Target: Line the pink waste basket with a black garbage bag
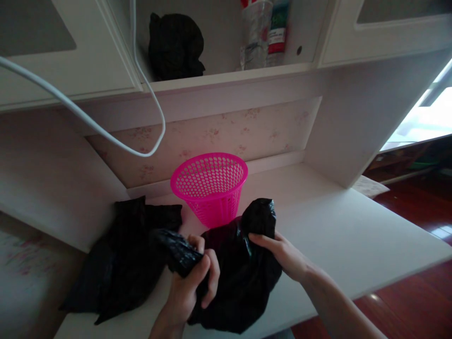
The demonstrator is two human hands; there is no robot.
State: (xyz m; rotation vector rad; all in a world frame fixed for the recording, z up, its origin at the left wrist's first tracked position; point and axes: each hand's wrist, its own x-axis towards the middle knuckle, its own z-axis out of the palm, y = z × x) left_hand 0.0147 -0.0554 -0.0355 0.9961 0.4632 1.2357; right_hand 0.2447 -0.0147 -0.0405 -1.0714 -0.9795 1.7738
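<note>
A black plastic bag (236,282) hangs between my two hands, over the front of the white desktop. My left hand (192,282) is closed around a bunched part of the bag, its fingers curled over the plastic. On the other side, my right hand (282,252) grips the bag's right edge, the thumb on top and the other fingers hidden behind the plastic. Just beyond the bag stands a pink perforated basket (215,207), upright with its round mouth facing up. More black plastic bags (127,263) lie spread on the desktop left of my left hand.
Above the desktop, an open shelf (226,80) holds a black bundle (174,47), a clear plastic container (256,37) and a red-and-green bottle (278,33). A white cable (88,120) loops down in front at the left. Side panels (370,108) bound the desk.
</note>
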